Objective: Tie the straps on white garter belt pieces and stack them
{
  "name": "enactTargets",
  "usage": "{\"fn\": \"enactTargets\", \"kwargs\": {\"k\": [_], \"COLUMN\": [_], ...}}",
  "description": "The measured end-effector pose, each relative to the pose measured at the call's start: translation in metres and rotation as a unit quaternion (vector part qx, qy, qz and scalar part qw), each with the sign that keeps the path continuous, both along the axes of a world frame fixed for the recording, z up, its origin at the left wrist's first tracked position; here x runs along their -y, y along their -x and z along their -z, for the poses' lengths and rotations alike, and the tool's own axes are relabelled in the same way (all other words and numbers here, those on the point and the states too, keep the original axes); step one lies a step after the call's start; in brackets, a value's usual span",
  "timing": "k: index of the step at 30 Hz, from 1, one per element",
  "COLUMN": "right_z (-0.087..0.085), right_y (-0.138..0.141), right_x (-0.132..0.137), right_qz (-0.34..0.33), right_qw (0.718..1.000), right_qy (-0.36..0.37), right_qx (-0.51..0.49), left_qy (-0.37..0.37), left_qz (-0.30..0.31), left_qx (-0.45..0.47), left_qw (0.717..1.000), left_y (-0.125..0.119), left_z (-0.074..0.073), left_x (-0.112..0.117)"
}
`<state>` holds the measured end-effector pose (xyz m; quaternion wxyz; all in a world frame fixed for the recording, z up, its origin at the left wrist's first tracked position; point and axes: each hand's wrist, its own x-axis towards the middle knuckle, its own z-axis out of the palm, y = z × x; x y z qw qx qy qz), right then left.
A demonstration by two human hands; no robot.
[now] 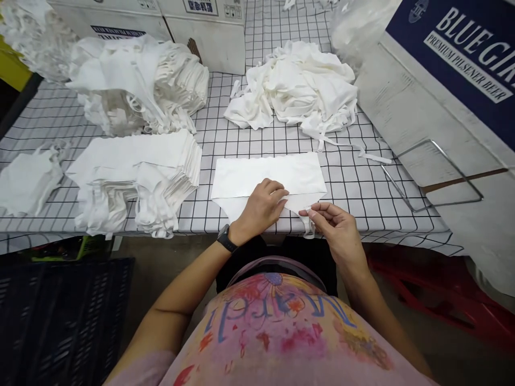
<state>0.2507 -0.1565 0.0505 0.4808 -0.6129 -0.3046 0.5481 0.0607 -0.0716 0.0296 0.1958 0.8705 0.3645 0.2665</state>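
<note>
A white strappy garment [269, 174] lies folded flat at the table's front edge, its wide upper part a neat rectangle and its narrower lower part towards me. My left hand [263, 206] rests palm down on its lower middle, fingers slightly bent and holding nothing. At the garment's lower right corner, my right hand [332, 222] pinches a thin white strap [309, 228] between thumb and fingers. Part of the lower edge is hidden beneath my left hand.
To the left stand a stack of folded white garments [137, 153] and a taller pile [137, 80]. A loose white heap [300, 86] lies behind the work. A bent metal wire frame [434, 177] leans by a large carton [442, 107] at right. The checked tablecloth [217, 142] spreads underneath.
</note>
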Motion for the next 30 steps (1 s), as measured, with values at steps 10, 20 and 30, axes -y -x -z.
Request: {"fn": "enactTargets", "kwargs": {"k": [10,20,30], "right_z": [0.009,0.013,0.014], "right_y": [0.003,0.003,0.01], "right_x": [-0.01,-0.012,-0.032], "right_qz": [-0.033,-0.046,-0.007], "right_qw": [0.998,0.987,0.998], "right_qy": [-0.019,-0.032,0.017], "right_qx": [0.053,0.15,0.053], "left_qy": [0.085,0.043,-0.05], "left_qz": [0.015,0.048,0.047], "left_qx": [0.135,-0.002,-0.158], "left_qw": [0.987,0.998,0.985], "left_y": [-0.013,0.003,-0.009], "left_z": [-0.014,-0.004,0.005], "left_x": [0.016,-0.002,-0.027]}}
